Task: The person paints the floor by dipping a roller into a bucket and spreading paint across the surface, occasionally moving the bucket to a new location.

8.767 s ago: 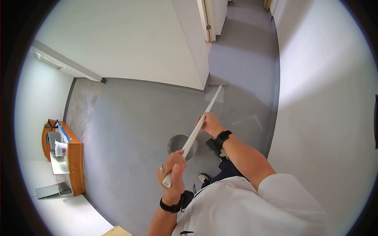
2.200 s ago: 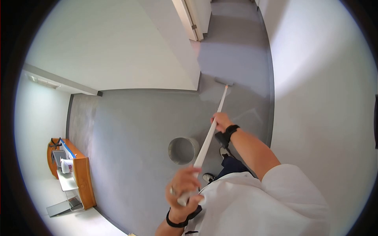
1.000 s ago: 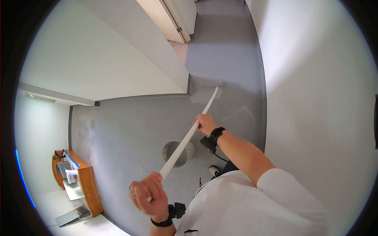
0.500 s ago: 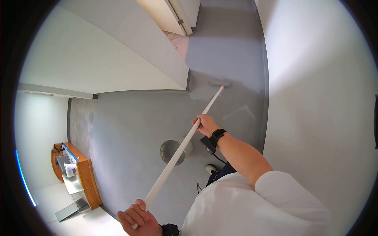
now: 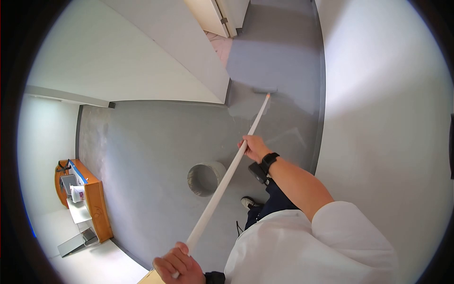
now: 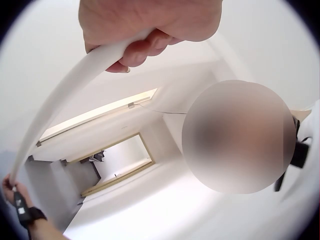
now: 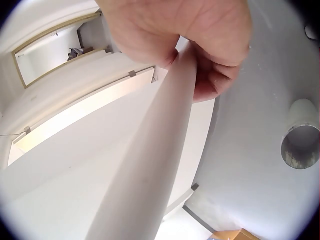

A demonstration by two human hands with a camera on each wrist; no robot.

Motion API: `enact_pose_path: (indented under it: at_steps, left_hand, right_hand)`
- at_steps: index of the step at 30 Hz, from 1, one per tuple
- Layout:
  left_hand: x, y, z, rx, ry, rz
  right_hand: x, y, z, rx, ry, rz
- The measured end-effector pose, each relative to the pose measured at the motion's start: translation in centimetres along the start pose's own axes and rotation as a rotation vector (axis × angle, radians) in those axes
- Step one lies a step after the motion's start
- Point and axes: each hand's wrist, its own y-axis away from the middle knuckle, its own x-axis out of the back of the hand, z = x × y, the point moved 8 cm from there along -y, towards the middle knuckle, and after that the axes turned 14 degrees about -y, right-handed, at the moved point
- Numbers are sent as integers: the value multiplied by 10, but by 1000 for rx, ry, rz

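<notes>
Far left, against a wall: brown wooden furniture piece with curved back (image 5: 98, 208), white plastic tub (image 5: 77, 193) at its left side, near a dark grey flat-faced item (image 5: 68, 181). White flat panel (image 5: 79, 212) just nearer than the tub; grey slanted board (image 5: 71, 245) nearer again.

Moving right, smooth grey floor (image 5: 151, 165); large white partition wall (image 5: 156, 61) on its far side. Near edge, left of centre: left hand (image 5: 177, 266), fingers wrapped round the near end of a long white round pole (image 5: 217, 195), pole tip poking out below the fist.

Grey round open bucket (image 5: 217, 168) stands on the floor, left of the pole, which overlaps its right edge in the head view. Pole slants from near left to far right. White door (image 5: 208, 16) stands open at the far end, pinkish floor covering (image 5: 220, 46) beside it.

Right of the bucket: dark-and-white shoe (image 5: 249, 202). Right hand (image 5: 255, 147) clamped round the pole farther along, thumb and fingers curled on it; black wristband (image 5: 270, 161) on that wrist. Beyond, grey paint roller (image 5: 265, 90) at the pole's far end, on the floor just right of the partition corner. Far right: plain white wall (image 5: 388, 142).
</notes>
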Motion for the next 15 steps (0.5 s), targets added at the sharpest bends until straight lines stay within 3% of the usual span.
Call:
enact_pose_path:
  at_steps: [1,2,5,6,8,11,15]
  left_hand:
    - [-4,-1,7,13,-2,-52]
    - [-12,3,12,44,279,-67]
    - [-13,-1,16,17,315,-52]
    - [-10,-3,10,18,314,-48]
    - [-11,-14,1,-34,28,-87]
    - [-11,-16,-10,48,70,72]
    - [-2,-9,-19,61,40,10]
  right_hand:
    - [2,4,3,0,1,2]
    - [3,7,7,-10,-6,12]
    - [3,6,10,-15,-32,14]
    - [3,0,10,-13,-50,1]
    - [-6,-13,1,3,-25,3]
    - [-12,-24,-7,19,-7,27]
    - [-15,-23,-9,2,60,38]
